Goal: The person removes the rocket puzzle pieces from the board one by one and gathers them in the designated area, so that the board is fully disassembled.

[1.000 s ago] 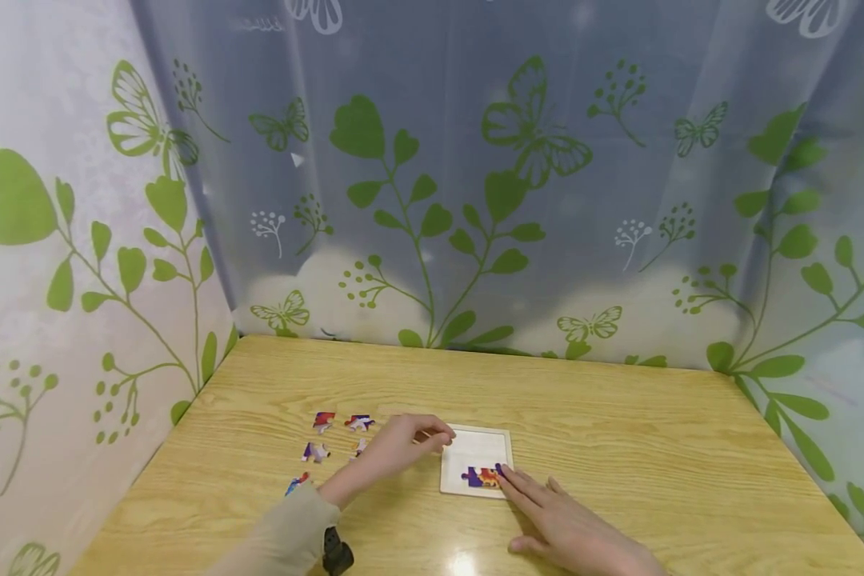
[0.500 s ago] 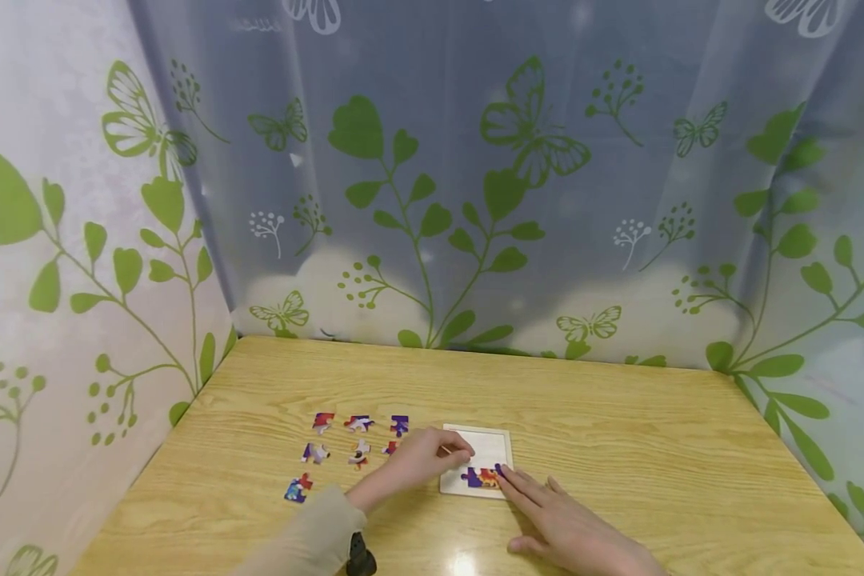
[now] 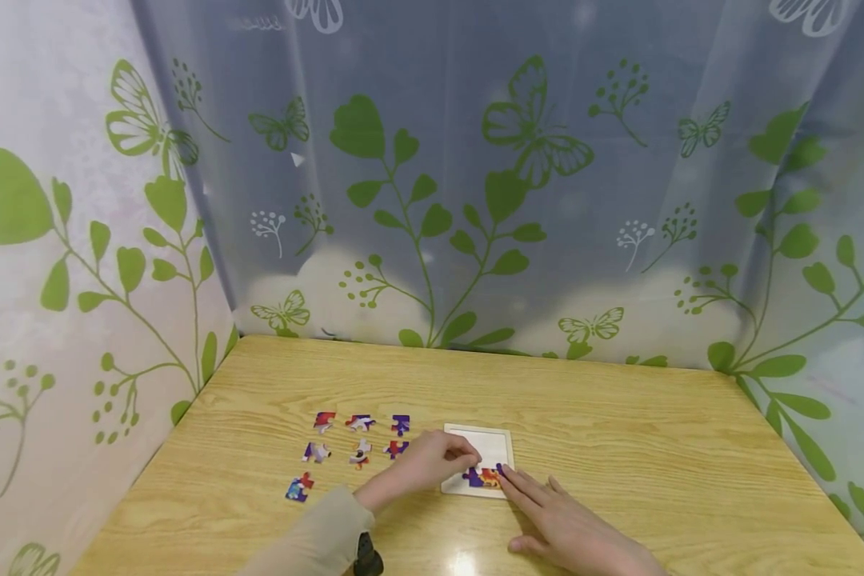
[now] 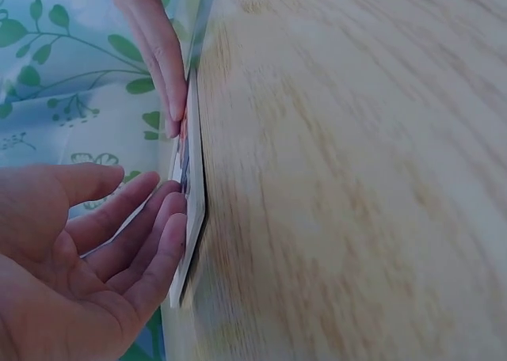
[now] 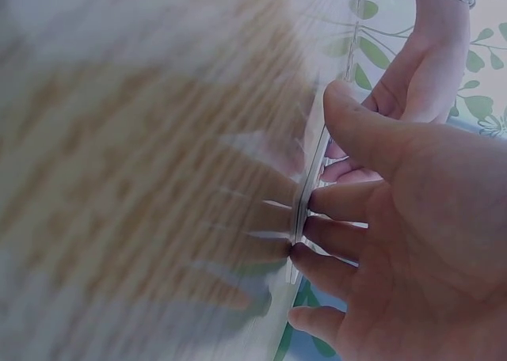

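A shallow white square puzzle tray (image 3: pixel 493 442) lies on the table, with joined purple, red and orange jigsaw pieces (image 3: pixel 483 478) along its near side. My left hand (image 3: pixel 432 460) reaches over the tray's left part, its fingertips right at the upper edge of those pieces. In the left wrist view the left fingers (image 4: pixel 154 246) are loosely bent and the thumb stands apart, with nothing seen between them. My right hand (image 3: pixel 558 516) rests its nearly straight fingers on the tray's near right corner, beside the joined pieces; its thumb is spread away.
Left of the tray, several loose jigsaw pieces (image 3: pixel 361 454) lie spaced out in rows on the wooden table (image 3: pixel 619 424). A blue piece (image 3: pixel 299 486) is the nearest of them. A patterned curtain (image 3: pixel 439 200) rises behind the table's back edge.
My left hand has moved from the tray's upper left, rightward and nearer, down to the joined pieces, uncovering loose pieces on the left. The right hand has stayed in place.
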Tool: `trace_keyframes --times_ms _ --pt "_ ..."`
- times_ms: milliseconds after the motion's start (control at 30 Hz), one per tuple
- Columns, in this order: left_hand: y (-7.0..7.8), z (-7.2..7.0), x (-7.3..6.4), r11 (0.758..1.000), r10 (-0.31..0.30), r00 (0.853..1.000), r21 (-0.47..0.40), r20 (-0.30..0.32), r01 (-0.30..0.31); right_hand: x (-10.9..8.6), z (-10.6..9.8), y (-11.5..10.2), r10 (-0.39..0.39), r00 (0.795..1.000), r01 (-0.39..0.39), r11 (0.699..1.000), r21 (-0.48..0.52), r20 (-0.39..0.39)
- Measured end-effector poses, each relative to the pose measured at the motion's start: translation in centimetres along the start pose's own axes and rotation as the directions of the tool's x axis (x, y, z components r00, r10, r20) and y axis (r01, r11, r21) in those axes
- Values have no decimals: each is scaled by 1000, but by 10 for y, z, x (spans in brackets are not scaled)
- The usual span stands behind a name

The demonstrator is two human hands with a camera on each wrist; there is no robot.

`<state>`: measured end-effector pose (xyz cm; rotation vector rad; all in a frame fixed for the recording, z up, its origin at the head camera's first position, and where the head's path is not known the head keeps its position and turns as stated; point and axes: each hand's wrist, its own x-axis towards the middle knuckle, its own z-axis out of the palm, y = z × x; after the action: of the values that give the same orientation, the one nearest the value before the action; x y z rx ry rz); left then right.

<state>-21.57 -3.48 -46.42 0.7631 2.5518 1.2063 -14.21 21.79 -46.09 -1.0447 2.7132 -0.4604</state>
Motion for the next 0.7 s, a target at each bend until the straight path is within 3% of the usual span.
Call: trace_keyframes --times_ms 700 --pt "5 2 0 1000 23 1000 12 1 -23 1 3 -1 8 1000 -8 1000 -15 -4"
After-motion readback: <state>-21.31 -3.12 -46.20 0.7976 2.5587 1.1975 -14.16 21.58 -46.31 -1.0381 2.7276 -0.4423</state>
